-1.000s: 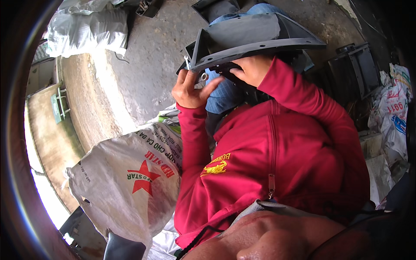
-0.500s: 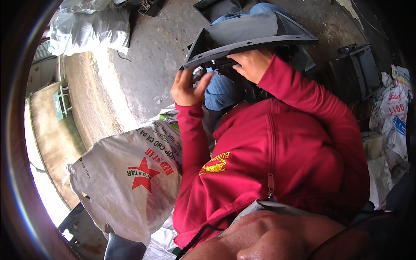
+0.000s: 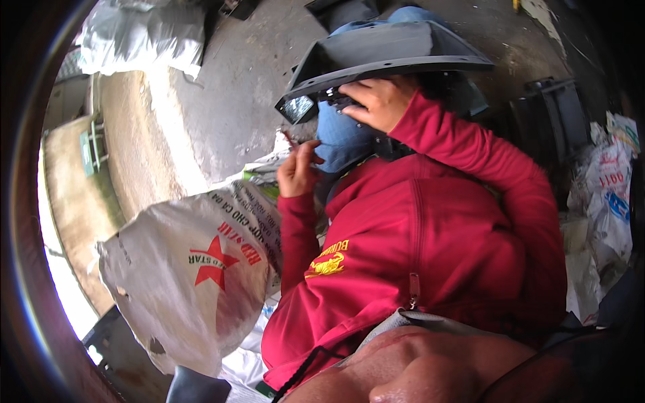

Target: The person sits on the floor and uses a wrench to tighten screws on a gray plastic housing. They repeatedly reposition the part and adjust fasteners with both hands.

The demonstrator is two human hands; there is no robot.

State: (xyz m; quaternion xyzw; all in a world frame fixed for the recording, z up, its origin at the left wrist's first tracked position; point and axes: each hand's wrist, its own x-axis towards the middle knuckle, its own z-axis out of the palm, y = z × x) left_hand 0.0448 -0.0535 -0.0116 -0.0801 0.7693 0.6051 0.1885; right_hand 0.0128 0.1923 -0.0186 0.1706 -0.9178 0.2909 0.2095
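A large black tray-like part (image 3: 376, 50) with a flared rim and small holes along its edge rests over my blue-trousered knees (image 3: 346, 138). Under its near edge, my right hand (image 3: 383, 101) is closed on the part, its fingertips by dark pieces beneath the rim. My left hand (image 3: 299, 171) is apart from the part, below its left corner, fingers curled. A thin reddish stick-like thing (image 3: 289, 139) sticks up from those fingers; its kind is too blurred to tell. A shiny patch (image 3: 295, 107) shows at the part's left end.
To my left stands a big whitish woven sack (image 3: 168, 282) with a red star. Translucent plastic bags (image 3: 144, 40) lie at the far left. Other black parts (image 3: 551, 117) are on the right, beside printed sacks (image 3: 608, 174). Another black part (image 3: 342, 12) lies beyond my knees.
My left hand has come away from the part's left corner, moving down toward me, and now has the thin reddish thing in its fingers. My right hand has shifted slightly left along the edge.
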